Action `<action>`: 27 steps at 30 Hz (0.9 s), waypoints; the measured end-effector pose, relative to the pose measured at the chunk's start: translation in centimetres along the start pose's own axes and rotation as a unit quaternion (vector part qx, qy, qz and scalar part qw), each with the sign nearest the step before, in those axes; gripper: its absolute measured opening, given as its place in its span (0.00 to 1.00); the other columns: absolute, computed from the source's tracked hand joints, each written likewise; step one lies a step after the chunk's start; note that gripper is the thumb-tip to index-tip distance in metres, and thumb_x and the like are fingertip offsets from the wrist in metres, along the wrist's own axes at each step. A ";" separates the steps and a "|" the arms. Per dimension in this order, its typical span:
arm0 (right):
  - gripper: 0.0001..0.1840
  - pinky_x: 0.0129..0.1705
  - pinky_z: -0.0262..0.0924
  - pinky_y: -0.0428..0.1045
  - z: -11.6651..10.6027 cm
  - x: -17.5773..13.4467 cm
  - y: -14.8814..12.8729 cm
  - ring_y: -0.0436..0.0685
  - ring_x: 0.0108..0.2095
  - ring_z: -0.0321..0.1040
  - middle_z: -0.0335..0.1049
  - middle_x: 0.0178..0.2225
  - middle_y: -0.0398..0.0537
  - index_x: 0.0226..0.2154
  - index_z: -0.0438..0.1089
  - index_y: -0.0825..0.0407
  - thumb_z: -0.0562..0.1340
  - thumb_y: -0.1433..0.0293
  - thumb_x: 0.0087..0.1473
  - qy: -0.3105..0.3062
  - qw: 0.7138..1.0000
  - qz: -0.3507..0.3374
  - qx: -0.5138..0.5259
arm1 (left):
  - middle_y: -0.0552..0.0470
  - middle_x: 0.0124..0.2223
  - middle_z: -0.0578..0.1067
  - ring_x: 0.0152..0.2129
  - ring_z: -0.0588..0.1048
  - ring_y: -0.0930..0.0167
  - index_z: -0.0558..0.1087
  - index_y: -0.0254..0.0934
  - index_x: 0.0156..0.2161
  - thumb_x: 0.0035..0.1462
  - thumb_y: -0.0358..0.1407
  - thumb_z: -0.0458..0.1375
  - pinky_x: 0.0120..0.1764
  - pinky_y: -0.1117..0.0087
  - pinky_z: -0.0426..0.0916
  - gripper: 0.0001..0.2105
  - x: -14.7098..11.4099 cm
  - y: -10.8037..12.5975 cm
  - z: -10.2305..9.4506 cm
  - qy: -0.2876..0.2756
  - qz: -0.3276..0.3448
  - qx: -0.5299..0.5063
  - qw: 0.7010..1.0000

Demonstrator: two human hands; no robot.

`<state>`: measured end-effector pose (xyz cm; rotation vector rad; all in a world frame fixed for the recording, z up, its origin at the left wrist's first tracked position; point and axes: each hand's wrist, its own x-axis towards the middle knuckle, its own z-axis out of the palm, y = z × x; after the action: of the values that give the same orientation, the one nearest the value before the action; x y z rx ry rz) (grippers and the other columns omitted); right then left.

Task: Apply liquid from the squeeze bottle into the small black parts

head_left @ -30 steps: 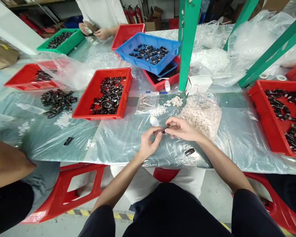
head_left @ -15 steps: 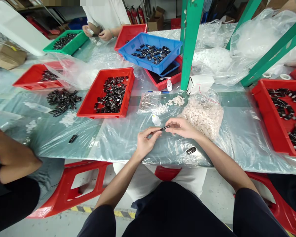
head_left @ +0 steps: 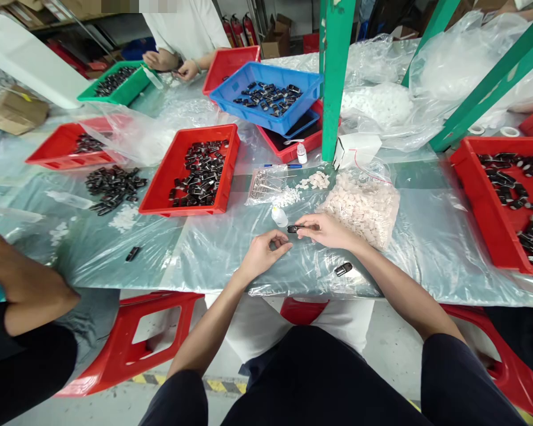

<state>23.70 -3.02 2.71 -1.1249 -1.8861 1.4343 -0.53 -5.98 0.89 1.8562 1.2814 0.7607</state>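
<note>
Between the fingertips of my right hand (head_left: 322,231) is a small glossy black plastic part (head_left: 292,229), held just above the table. My left hand (head_left: 266,251) is beside it, thumb and fingers curved and apart, with nothing visible in them. A small white squeeze bottle (head_left: 279,216) stands just beyond the held part. Nearer the table edge, to the right, lies another black part (head_left: 343,269). Past my right hand sits a clear bag of small cream pieces (head_left: 364,207). Loose white pieces (head_left: 288,196) are heaped behind the bottle.
A red tray of black parts (head_left: 232,160) stands left, another red tray (head_left: 475,201) right. Behind are a stacked blue tray (head_left: 311,89) and a green post (head_left: 335,83). A co-worker's arm (head_left: 26,284) is at left; another person (head_left: 184,29) works across the table.
My left hand has let go of the black part and drawn slightly away. The part has turned in my right hand, showing its broad face. Across the table, the other person's hand has moved left.
</note>
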 end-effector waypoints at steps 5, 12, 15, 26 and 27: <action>0.11 0.31 0.60 0.48 0.4 0.1 -0.1 0.50 0.24 0.68 0.82 0.35 0.47 0.43 0.74 0.51 0.63 0.62 0.65 0.042 0.998 -0.033 0.019 | 0.48 0.42 0.81 0.38 0.79 0.68 0.76 0.39 0.44 0.57 0.44 0.68 0.34 0.70 0.69 0.14 1.7 -1.1 0.5 0.202 0.002 -0.043 0.978; 0.18 0.32 0.66 0.49 0.3 0.5 0.2 0.51 0.24 0.67 0.81 0.36 0.47 0.44 0.70 0.50 0.67 0.54 0.60 0.136 0.981 -0.038 0.133 | 0.44 0.46 0.83 0.42 0.81 0.63 0.77 0.36 0.47 0.53 0.52 0.70 0.47 0.64 0.75 0.24 5.7 -2.3 0.6 0.117 -0.003 -0.119 0.986; 0.20 0.32 0.67 0.49 0.4 0.6 0.1 0.51 0.24 0.67 0.80 0.35 0.46 0.44 0.70 0.49 0.68 0.52 0.59 0.156 0.975 -0.032 0.155 | 0.42 0.50 0.82 0.46 0.82 0.61 0.75 0.37 0.51 0.56 0.56 0.67 0.50 0.62 0.76 0.27 7.3 -1.5 -0.3 0.107 0.032 -0.160 0.981; 0.17 0.30 0.65 0.49 1.6 0.5 0.7 0.50 0.24 0.68 0.81 0.35 0.48 0.45 0.71 0.50 0.66 0.55 0.62 0.177 0.972 -0.048 0.148 | 0.52 0.30 0.78 0.22 0.74 0.72 0.71 0.39 0.41 0.52 0.57 0.71 0.28 0.71 0.68 0.25 7.9 0.7 -1.2 0.056 -0.021 -0.443 0.894; 0.18 0.30 0.65 0.49 1.7 0.4 0.6 0.50 0.24 0.69 0.82 0.35 0.48 0.46 0.71 0.50 0.66 0.54 0.63 0.183 0.971 -0.051 0.146 | 0.52 0.29 0.78 0.22 0.73 0.72 0.71 0.39 0.40 0.51 0.56 0.72 0.26 0.72 0.66 0.25 7.6 1.0 -1.3 0.046 -0.028 -0.459 0.887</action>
<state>22.37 -3.49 1.56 -1.0472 -1.4058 1.2914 1.41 1.27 2.84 1.0101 0.7840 1.1714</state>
